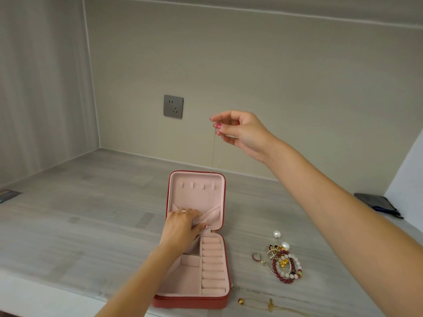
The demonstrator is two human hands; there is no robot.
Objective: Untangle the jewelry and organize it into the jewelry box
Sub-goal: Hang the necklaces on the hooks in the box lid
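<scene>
Right hand (240, 131) pinches a thin chain (214, 147) by its top end, dangling over the open jewelry box (196, 239) lid on the worktop (91, 213), left hand (183, 223) fingers pull the lid pocket (209, 217) open; chain looks light, limp, tangle-prone, best held near the clasp.

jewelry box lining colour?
Pale pink lining; the jewelry box shell is red. Head view.

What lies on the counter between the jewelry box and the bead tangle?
Head view: bare counter separates the jewelry box from the bead tangle, except a small ring beside the tangle.
</scene>
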